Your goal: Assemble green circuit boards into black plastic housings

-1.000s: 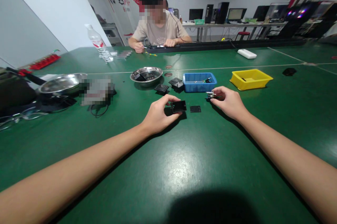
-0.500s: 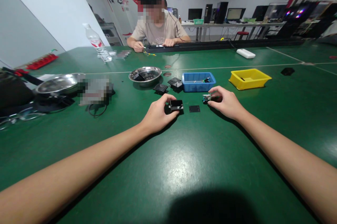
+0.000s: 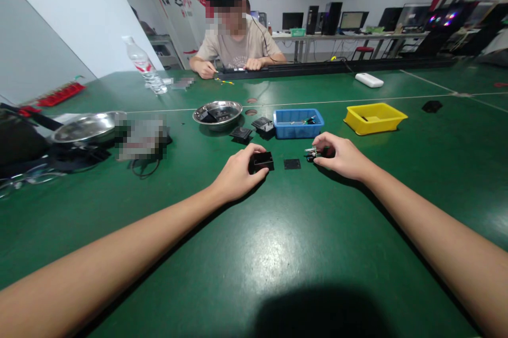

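Note:
My left hand [image 3: 241, 170] curls its thumb and fingers around a small black open-topped box [image 3: 263, 161] at the tabletop. To the right, a flat black square plate [image 3: 292, 164] lies on the green table between my hands. My right hand [image 3: 338, 155] has thumb and fingertips closed around a small component with silver metal and dark parts [image 3: 311, 154], low over the table. Its exact kind is too small to make out, and the fingers partly cover it.
Beyond my hands are black square parts [image 3: 263, 126], a blue tray [image 3: 298, 130] with small parts, a yellow tray [image 3: 376, 124] and a steel bowl [image 3: 217, 124]. A steel dish [image 3: 89, 129] and glasses [image 3: 29, 182] lie left. A person [image 3: 238, 44] works opposite.
The black box in my left hand has tilted, so its opening shows less. The component in my right hand has turned and dropped slightly. The square plate has stayed in place.

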A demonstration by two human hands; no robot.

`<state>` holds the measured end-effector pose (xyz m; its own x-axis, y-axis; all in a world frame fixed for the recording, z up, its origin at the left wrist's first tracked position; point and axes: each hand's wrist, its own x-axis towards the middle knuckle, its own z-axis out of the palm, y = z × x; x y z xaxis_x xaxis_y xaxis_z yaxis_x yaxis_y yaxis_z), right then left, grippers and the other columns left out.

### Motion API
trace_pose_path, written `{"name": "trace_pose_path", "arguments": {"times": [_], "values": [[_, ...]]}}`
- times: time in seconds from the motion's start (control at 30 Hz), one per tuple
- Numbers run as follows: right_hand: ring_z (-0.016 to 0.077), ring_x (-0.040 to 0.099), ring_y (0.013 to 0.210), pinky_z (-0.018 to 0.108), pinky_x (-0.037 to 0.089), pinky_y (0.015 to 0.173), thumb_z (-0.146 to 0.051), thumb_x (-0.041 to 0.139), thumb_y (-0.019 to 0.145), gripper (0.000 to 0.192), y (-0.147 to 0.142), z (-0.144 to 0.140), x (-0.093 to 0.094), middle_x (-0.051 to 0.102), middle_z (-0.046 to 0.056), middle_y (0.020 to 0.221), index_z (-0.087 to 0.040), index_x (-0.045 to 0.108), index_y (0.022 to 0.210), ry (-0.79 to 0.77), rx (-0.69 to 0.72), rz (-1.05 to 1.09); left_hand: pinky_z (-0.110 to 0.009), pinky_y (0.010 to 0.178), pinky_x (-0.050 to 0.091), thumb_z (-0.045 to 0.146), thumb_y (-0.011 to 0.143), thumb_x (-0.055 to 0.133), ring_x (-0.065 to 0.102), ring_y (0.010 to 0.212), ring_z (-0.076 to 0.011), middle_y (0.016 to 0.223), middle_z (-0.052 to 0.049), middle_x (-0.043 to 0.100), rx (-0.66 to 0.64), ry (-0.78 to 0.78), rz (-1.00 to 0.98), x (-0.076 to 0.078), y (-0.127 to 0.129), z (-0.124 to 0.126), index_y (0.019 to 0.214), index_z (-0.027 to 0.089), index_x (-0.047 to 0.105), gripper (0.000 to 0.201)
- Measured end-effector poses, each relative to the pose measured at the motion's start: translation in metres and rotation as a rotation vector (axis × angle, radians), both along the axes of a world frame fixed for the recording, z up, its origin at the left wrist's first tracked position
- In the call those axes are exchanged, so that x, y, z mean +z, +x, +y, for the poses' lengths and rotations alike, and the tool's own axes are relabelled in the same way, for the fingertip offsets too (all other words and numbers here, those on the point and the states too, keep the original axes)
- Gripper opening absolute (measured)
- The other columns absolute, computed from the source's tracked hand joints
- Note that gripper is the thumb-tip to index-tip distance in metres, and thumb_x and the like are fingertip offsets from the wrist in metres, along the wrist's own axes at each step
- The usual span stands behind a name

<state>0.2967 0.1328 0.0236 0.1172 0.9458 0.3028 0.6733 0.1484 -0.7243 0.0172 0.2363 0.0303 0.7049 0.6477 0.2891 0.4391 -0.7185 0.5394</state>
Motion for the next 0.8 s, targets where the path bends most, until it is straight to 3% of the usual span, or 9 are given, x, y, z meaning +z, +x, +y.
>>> {"name": "trace_pose_path", "arguments": {"times": [0.23,0.33,0.5,0.63,0.8], "values": [[0.0169,0.066,0.072,0.030,0.051,0.068,-0.028,0.080,0.062,0.038,0.0035,0.0015,-0.0022,0.071,0.001,0.083,-0.022,0.052,0.088,-0.076,0.050,0.388,-0.042,0.093,0.054,0.029,0.083,0.065,0.070,0.102,-0.0257,0.111,-0.008,0.072,-0.007,0.001,-0.002,0.0002,0.0004,0.0007,0.114,0.021,0.057,0.033],[0.0138,0.063,0.065,0.027,0.049,0.063,-0.027,0.081,0.060,0.038,-0.0001,-0.0006,0.0017,0.068,-0.002,0.078,-0.022,0.053,0.085,-0.099,0.088,0.387,-0.043,0.093,0.054,0.030,0.083,0.065,0.070,0.101,-0.0261,0.110,-0.008,0.072,-0.007,0.002,0.000,0.0006,0.0002,0.0007,0.114,0.021,0.057,0.033],[0.0166,0.068,0.072,0.032,0.054,0.071,-0.027,0.081,0.062,0.044,-0.0014,-0.0018,0.0056,0.073,0.001,0.082,-0.018,0.069,0.104,-0.113,0.106,0.313,-0.044,0.093,0.055,0.031,0.083,0.064,0.070,0.101,-0.0264,0.110,-0.007,0.072,-0.009,-0.003,-0.002,0.0006,-0.0002,0.0009,0.114,0.022,0.057,0.032],[0.0170,0.068,0.070,0.032,0.054,0.070,-0.030,0.083,0.061,0.033,0.0015,-0.0005,0.0048,0.075,0.004,0.081,-0.016,0.072,0.089,-0.158,0.101,0.343,-0.044,0.093,0.055,0.030,0.083,0.065,0.070,0.102,-0.0267,0.110,-0.008,0.072,-0.004,-0.001,-0.001,0.0008,0.0000,0.0008,0.114,0.022,0.057,0.033],[0.0164,0.066,0.072,0.032,0.052,0.071,-0.031,0.084,0.059,0.034,0.0059,-0.0002,0.0064,0.075,0.004,0.084,-0.016,0.073,0.087,-0.164,0.074,0.284,-0.044,0.094,0.054,0.030,0.082,0.065,0.070,0.102,-0.0264,0.110,-0.008,0.072,-0.004,-0.015,-0.002,0.0006,0.0006,0.0005,0.113,0.022,0.057,0.033]]}}
